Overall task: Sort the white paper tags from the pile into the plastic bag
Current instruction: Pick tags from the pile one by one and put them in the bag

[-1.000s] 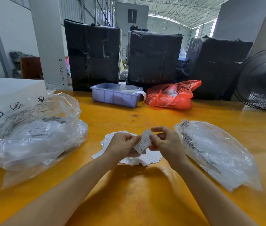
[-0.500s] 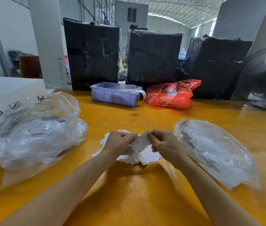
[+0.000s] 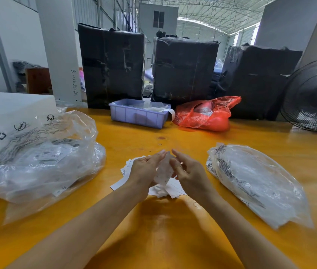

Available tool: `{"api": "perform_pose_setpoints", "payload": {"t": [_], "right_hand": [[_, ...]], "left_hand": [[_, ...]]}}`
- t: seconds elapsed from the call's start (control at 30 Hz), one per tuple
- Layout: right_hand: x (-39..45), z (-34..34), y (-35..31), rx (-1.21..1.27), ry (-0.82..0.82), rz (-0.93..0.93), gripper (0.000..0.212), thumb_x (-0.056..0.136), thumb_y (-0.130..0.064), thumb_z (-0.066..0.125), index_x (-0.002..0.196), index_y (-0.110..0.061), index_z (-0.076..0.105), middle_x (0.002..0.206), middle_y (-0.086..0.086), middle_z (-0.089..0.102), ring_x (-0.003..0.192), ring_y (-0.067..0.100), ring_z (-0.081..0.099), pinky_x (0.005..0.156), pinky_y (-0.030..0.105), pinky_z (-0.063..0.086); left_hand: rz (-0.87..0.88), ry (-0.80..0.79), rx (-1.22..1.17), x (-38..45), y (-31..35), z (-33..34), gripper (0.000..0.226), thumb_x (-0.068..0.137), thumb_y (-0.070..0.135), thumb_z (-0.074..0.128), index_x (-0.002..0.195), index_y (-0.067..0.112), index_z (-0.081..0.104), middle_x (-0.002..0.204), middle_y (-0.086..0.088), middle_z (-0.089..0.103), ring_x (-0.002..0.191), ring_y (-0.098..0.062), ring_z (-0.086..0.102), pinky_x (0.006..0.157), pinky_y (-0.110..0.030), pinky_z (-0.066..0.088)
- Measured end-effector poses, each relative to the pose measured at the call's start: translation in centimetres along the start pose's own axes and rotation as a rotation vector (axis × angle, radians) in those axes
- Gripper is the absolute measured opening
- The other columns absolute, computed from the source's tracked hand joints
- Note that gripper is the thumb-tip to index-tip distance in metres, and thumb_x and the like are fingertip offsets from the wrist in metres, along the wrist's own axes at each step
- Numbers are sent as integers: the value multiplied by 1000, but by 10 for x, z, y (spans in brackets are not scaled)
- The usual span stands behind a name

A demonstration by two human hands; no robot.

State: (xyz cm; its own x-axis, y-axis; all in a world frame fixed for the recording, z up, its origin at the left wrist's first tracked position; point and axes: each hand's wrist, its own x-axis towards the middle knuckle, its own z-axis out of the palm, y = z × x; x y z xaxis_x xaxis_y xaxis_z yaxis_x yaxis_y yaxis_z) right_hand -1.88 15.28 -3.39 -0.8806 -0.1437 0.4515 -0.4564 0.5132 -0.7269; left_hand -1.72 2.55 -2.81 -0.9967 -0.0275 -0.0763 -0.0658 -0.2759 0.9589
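Observation:
A fanned pile of white paper tags (image 3: 170, 189) lies on the yellow table (image 3: 153, 226) just under my hands. My left hand (image 3: 144, 171) and my right hand (image 3: 188, 173) face each other above the pile. Between them stands one white paper tag (image 3: 164, 170), blurred and nearly upright, pinched by the fingers of both hands. A large clear plastic bag (image 3: 37, 158) with printed marks and tags inside sits at the left. A flatter clear plastic bag (image 3: 254, 181) lies at the right, close to my right hand.
At the back stand a lilac plastic bin (image 3: 138, 114), a red plastic bag (image 3: 204, 113) and three black wrapped bales (image 3: 185, 68). A black fan (image 3: 313, 98) is at the far right, a white box (image 3: 8, 105) at the far left.
The tag between my hands has turned from lying slanted across my fingers to standing nearly upright. Both hands have risen a little and their fingertips now point up.

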Motion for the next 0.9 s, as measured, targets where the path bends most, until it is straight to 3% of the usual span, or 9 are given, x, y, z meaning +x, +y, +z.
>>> {"api": "perform_pose_setpoints", "payload": {"t": [0.17,0.27,0.37,0.47,0.6,0.8,0.9], "right_hand": [[-4,6,0,-223,-108,-178,47,99,-26,44,144,-14,36,99,-2,45,81,6,44,71,16,36],[-3,2,0,-184,-61,-134,42,97,-21,50,138,-14,45,94,-1,50,73,3,49,70,21,43],[-1,-5,-1,161,62,69,32,90,-5,60,122,-7,61,87,6,66,68,12,62,60,20,51],[1,-14,3,438,104,269,17,89,-2,60,103,-1,69,72,6,68,56,10,60,53,18,50],[4,-20,5,689,104,465,6,87,-2,62,88,0,68,59,6,65,50,9,61,51,19,51],[7,-29,1,680,156,411,8,84,2,64,79,-4,67,56,6,67,49,11,63,52,21,54],[12,-53,3,542,313,290,7,85,-1,64,82,-7,68,66,9,67,52,12,64,54,21,55]], "left_hand": [[-15,55,-76,1,0,-3,20,87,29,65,85,11,73,82,-12,65,74,-24,62,70,-40,58],[-51,-1,-86,1,1,-4,20,86,29,65,92,11,73,84,-13,67,67,-23,64,65,-37,58],[-80,-104,-31,1,4,-4,28,84,32,66,99,9,70,83,-15,71,59,-22,67,53,-30,57],[-77,-129,106,5,8,-10,29,82,30,69,96,4,69,79,-16,73,64,-22,71,50,-25,55],[-121,-172,225,9,11,-22,10,78,12,74,81,3,71,73,-15,73,60,-20,71,48,-22,55],[-83,-161,330,10,22,-27,12,76,12,75,83,3,71,67,-10,72,53,-14,68,44,-18,52],[53,-70,478,12,42,-37,11,79,14,74,82,5,69,63,-4,70,44,-5,62,39,-14,44]]}}
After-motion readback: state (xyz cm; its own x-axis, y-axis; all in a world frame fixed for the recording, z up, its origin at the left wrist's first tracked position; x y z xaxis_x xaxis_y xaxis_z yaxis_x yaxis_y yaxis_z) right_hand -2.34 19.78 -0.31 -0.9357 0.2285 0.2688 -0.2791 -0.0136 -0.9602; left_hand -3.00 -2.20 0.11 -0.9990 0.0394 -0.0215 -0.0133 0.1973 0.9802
